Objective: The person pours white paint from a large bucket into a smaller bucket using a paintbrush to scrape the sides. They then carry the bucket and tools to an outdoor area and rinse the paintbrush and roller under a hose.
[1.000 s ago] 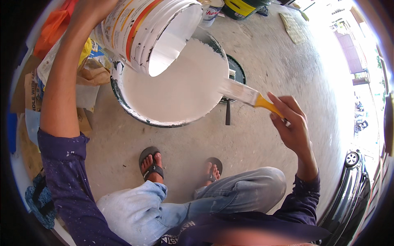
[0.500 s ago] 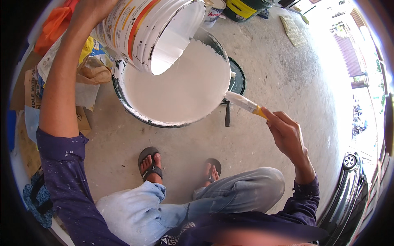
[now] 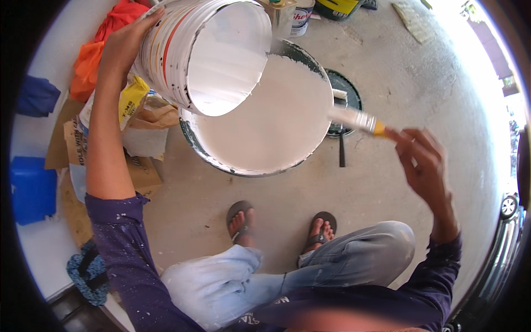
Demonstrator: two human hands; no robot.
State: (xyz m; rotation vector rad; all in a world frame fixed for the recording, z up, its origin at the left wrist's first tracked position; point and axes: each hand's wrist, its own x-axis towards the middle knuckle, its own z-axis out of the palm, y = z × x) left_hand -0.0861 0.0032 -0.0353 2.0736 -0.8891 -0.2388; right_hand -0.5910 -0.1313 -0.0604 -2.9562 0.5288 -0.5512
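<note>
My left hand (image 3: 124, 50) grips a white plastic bucket (image 3: 171, 52) near its base end. The bucket lies on its side in the air, its paint-smeared mouth facing me above a wide dark tub (image 3: 191, 135). Off-white liquid paint (image 3: 271, 124) fills much of that tub, and white smears coat its rim. Between the fingers of my right hand (image 3: 423, 160) is the yellow handle of a flat paintbrush (image 3: 362, 119). Its paint-coated bristles, blurred, are at the tub's right rim; whether they touch it I cannot tell.
Right of the tub lies a round dark lid or tray (image 3: 351, 91) with a paint roller. Cans (image 3: 301, 16) and a black-and-yellow bucket (image 3: 334, 8) stand behind. Cardboard (image 3: 141, 171), bags (image 3: 133, 102) and a blue container (image 3: 33, 188) line the left. A car (image 3: 500, 243) is at far right.
The bucket's mouth has swung up from facing down into the tub to facing me, showing more of its inside. The brush remains by the right rim. The whole view has shifted.
</note>
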